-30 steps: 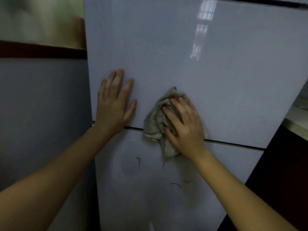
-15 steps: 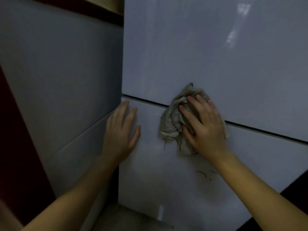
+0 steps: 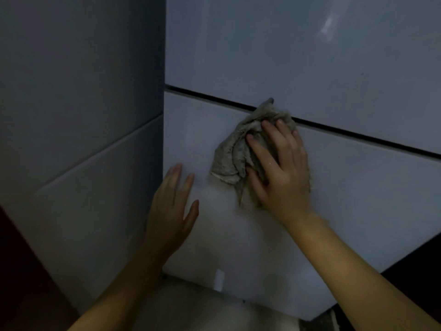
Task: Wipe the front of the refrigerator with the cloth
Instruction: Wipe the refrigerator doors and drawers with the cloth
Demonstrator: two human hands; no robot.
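Head view: right hand [image 3: 280, 174] presses crumpled grey cloth [image 3: 232, 154] (frayed) on glossy refrigerator [image 3: 334, 56]; left hand [image 3: 170, 211] flat, empty.

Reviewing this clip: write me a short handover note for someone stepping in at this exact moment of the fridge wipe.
Right hand: flat, pressing the crumpled cloth onto the refrigerator front, just below the dark seam between the doors; the cloth's top edge overlaps the seam.
Left hand: open, empty, at the lower door's left edge; contact with the door is unclear.
Done: cannot tell which areas are already wiped.
Left: probably the rest of the lower door, then check the upper door.
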